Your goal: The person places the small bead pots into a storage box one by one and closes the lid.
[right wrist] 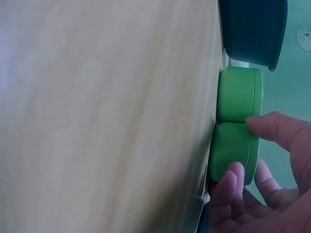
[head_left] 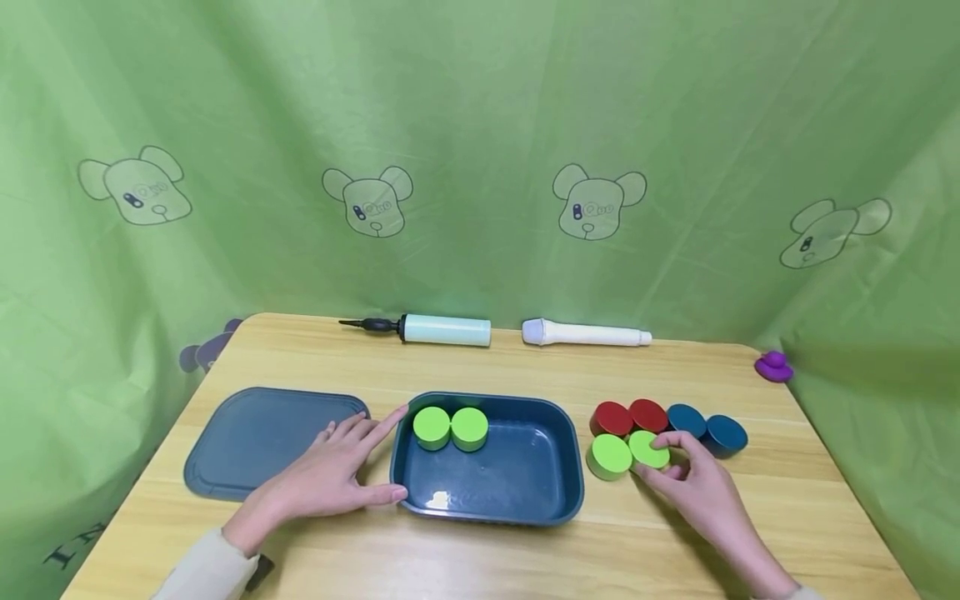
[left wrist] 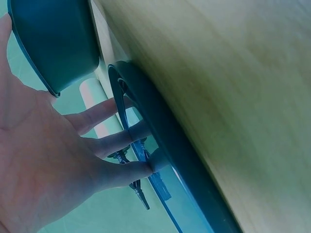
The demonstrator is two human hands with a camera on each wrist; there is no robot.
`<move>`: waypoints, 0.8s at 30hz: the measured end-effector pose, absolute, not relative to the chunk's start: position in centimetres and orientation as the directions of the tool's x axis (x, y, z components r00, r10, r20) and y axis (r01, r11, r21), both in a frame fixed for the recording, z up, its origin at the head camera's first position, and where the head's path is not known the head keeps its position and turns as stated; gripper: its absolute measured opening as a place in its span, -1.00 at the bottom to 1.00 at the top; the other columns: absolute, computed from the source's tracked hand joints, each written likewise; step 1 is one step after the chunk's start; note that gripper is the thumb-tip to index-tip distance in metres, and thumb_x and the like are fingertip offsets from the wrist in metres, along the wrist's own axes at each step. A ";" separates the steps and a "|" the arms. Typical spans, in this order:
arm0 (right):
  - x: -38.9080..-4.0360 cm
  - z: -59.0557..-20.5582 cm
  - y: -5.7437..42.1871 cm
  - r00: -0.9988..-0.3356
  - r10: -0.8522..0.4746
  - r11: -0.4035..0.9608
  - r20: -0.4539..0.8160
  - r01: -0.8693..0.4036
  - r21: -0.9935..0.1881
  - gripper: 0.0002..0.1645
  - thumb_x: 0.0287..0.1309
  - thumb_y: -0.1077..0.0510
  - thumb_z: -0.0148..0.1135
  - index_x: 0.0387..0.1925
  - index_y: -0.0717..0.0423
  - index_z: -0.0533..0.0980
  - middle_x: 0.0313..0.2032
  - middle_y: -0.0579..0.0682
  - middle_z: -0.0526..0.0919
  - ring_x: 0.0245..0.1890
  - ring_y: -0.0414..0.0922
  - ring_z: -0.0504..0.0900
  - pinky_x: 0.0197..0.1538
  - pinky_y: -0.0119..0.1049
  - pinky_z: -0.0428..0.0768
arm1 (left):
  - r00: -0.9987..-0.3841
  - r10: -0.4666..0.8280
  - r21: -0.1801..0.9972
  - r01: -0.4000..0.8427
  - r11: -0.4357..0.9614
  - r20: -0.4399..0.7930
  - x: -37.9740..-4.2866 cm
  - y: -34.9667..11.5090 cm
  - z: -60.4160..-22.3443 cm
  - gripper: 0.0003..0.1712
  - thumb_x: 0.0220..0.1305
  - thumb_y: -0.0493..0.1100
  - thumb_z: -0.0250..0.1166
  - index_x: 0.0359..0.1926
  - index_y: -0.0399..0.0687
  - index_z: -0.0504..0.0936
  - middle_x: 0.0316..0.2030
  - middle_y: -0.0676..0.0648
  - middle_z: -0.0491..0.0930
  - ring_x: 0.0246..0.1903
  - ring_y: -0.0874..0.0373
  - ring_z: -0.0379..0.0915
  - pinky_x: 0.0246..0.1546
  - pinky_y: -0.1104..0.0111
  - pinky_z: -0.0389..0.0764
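Observation:
A dark blue rectangular box [head_left: 495, 492] stands on the table, with two round light-green tins [head_left: 451, 428] side by side in its back left corner. My left hand [head_left: 337, 471] spreads its fingers beside the box, thumb and index fingertip at its left rim. The other left fingertips rest by the edge of a flat dark blue lid [head_left: 262, 442]. To the right of the box, my right hand [head_left: 697, 483] holds a green tin [right wrist: 231, 150] between thumb and fingers. Touching it on the left is another green tin [right wrist: 236, 94].
Two red tins [head_left: 630, 417] and two dark blue tins [head_left: 707, 429] stand behind the right hand. Along the back edge lie a pale blue hand pump [head_left: 446, 330] and a white microphone-shaped object [head_left: 588, 333]. A small purple hat-shaped object [head_left: 774, 367] sits at the back right corner.

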State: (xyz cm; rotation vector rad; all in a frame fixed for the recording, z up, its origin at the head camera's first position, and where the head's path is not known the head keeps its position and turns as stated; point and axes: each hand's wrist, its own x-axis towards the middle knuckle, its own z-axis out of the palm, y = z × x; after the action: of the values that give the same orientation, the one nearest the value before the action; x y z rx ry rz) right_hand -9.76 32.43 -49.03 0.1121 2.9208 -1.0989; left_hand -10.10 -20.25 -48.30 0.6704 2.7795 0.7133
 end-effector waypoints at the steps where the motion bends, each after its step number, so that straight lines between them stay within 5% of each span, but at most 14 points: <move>1: -9.7 -49.0 32.4 -0.997 0.064 0.750 -0.048 0.080 -0.656 -0.36 0.31 -0.09 0.61 0.21 0.10 0.51 -0.38 0.00 0.66 -0.33 -0.07 0.60 -0.27 -0.25 0.48 | -0.878 0.473 0.496 0.379 0.781 -0.073 -10.1 -20.3 -48.3 0.21 0.33 0.65 0.23 0.79 0.56 -0.15 0.59 -0.20 0.33 0.62 -0.38 0.01 0.48 -0.53 -0.10; 24: -8.6 -47.8 33.1 -0.994 0.102 0.738 -0.030 0.096 -0.668 -0.33 0.37 -0.11 0.56 0.32 0.10 0.53 -0.30 0.02 0.63 -0.32 -0.12 0.57 -0.43 -0.32 0.52 | -0.881 0.468 0.497 0.376 0.782 -0.070 -10.0 -20.3 -48.6 0.21 0.33 0.65 0.24 0.79 0.57 -0.15 0.64 -0.24 0.22 0.63 -0.38 0.00 0.49 -0.52 -0.10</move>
State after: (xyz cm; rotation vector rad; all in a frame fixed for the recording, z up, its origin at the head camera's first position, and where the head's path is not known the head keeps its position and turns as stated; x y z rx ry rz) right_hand -8.59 33.14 -47.85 0.1673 2.9366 -1.1285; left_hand -10.00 -20.30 -48.56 0.6656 2.7840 0.7168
